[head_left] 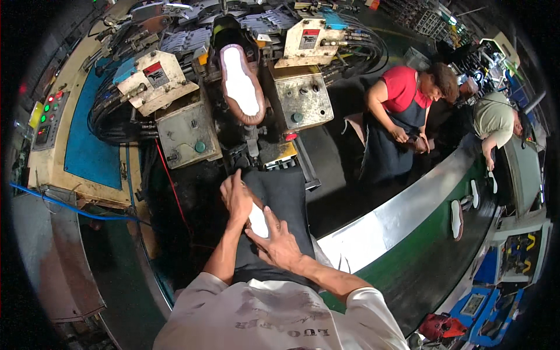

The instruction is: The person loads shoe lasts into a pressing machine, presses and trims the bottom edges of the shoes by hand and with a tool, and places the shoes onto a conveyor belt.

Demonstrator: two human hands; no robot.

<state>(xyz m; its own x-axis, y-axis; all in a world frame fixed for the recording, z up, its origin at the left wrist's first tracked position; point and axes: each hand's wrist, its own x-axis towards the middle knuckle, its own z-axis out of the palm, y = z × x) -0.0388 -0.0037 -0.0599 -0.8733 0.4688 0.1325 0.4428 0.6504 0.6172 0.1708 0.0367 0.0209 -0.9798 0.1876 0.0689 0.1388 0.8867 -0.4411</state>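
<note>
Against the dark apron [286, 186] over my lap, I hold a brown shoe upper with a white sole-shaped insole [258, 221] facing up. My left hand [236, 197] grips its far left end with bent fingers. Across the near part lies my right hand [277, 238], its thumb and fingers pressed on the white surface and side; the palms hide much of the shoe. Straight ahead, another brown shoe upper [242, 87] sits bottom up in the machine [252, 140], its white insole showing and its edge gathered at the near end.
Metal control boxes [188, 133] flank the machine, with a lit button panel [49, 119] at far left. To the right runs a green conveyor belt [402, 262] with a metal edge, carrying a white-soled shoe [456, 220]. Two co-workers [402, 111] handle pieces beyond it.
</note>
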